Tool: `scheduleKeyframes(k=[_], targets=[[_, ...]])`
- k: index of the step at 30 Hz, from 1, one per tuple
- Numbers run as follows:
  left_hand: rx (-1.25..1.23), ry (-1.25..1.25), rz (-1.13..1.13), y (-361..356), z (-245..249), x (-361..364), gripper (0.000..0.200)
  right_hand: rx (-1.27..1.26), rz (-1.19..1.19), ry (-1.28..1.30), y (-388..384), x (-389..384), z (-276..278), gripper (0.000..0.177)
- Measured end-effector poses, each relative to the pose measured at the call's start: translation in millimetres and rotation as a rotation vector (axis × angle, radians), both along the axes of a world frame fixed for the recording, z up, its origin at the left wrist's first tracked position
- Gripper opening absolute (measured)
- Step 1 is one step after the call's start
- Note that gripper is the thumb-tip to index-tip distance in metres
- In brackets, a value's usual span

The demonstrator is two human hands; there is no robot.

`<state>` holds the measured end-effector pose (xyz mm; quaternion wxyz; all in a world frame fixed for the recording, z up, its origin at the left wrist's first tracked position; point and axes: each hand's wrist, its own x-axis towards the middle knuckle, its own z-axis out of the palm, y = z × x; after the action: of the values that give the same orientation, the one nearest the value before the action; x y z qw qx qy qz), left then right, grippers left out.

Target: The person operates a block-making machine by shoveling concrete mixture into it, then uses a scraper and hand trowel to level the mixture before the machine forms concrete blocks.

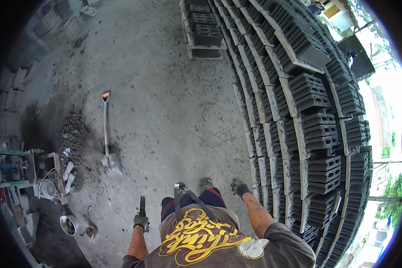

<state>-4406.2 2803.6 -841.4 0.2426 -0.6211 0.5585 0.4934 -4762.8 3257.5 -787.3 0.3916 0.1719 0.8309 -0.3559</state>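
Observation:
My left hand [141,222], in a dark grey glove, is closed around a narrow dark flat tool [142,207]. The tool points forward, away from my body, and is seen nearly edge-on, so its exact kind does not show. My right hand [240,187], also gloved, hangs out to the right with its fingers loosely apart and nothing in them. It is nearest to the tall stack of hollow concrete blocks [320,130], which sit on layered boards [300,156]. A gap separates that hand from the boards.
A shovel [106,129] lies on the concrete floor [165,98] ahead to the left, beside a heap of dark rubble [73,129]. Machinery with a motor [46,189] and a white bucket [69,224] stand at left. More blocks [204,29] sit ahead.

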Motion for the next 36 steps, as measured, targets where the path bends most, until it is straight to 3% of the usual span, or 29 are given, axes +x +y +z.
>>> scheduleKeyframes(k=[3, 5, 7, 10, 13, 14, 15, 17, 19, 20, 21, 22, 23, 25, 27, 29, 32, 33, 36], targets=[[0.079, 0.047, 0.126, -8, 2, -32, 0.015, 0.025, 0.066, -0.063, 13, -1, -47, 0.046], [0.024, 0.112, 0.091, -13, 23, -69, 0.014, 0.081, 0.231, -0.052, 10, -10, -76, 0.048], [0.046, 0.184, 0.069, -23, 37, -100, 0.013, 0.065, 0.206, -0.047, -22, -22, -56, 0.041], [-0.032, 0.216, 0.026, -40, 32, -129, 0.011, 0.119, 0.422, -0.110, -55, -54, -64, 0.024], [-0.095, 0.203, -0.029, -63, 42, -166, 0.015, 0.108, 0.383, -0.177, -102, -100, -59, 0.029], [-0.167, 0.168, -0.121, -70, 50, -176, 0.017, 0.164, 0.545, 0.003, -116, -118, -63, 0.034], [-0.241, 0.141, -0.205, -76, 50, -193, 0.019, 0.161, 0.554, 0.021, -126, -152, -91, 0.034], [-0.287, 0.067, -0.221, -92, 28, -200, 0.021, 0.157, 0.966, 0.095, -143, -197, -148, 0.038], [-0.330, -0.008, -0.243, -113, -11, -212, 0.023, 0.267, 0.859, 0.161, -200, -255, -120, 0.032], [-0.330, 0.084, -0.142, -118, -30, -216, 0.024, 0.263, 0.824, 0.117, -220, -286, -124, 0.031], [-0.327, 0.176, -0.040, -121, -39, -220, 0.024, 0.236, 0.843, 0.236, -249, -316, -98, 0.030], [-0.295, 0.108, 0.026, -129, -32, -239, 0.029, 0.186, 0.818, 0.265, -284, -347, -71, 0.031], [-0.289, 0.105, 0.025, -137, -31, -255, 0.029, 0.176, 0.796, 0.296, -316, -378, -66, 0.042], [-0.247, 0.120, -0.030, -159, -28, -287, 0.033, -0.073, 0.609, 0.389, -367, -431, -76, 0.037], [-0.200, 0.129, -0.046, -190, -60, -297, 0.031, -0.235, 0.469, 0.395, -418, -461, -54, 0.032], [-0.216, 0.116, -0.073, -226, -60, -328, 0.029, -0.425, 0.109, 0.291, -465, -474, -6, 0.031], [-0.234, 0.115, -0.101, -294, -65, -371, 0.027, -0.329, 0.207, 0.332, -500, -495, -32, 0.029], [-0.240, 0.113, -0.110, -319, -65, -385, 0.026, -0.269, 0.250, 0.322, -500, -501, -73, 0.027], [-0.248, 0.113, -0.126, -395, -59, -423, 0.024, 0.211, 0.675, 0.389, -497, -485, -105, 0.020]])
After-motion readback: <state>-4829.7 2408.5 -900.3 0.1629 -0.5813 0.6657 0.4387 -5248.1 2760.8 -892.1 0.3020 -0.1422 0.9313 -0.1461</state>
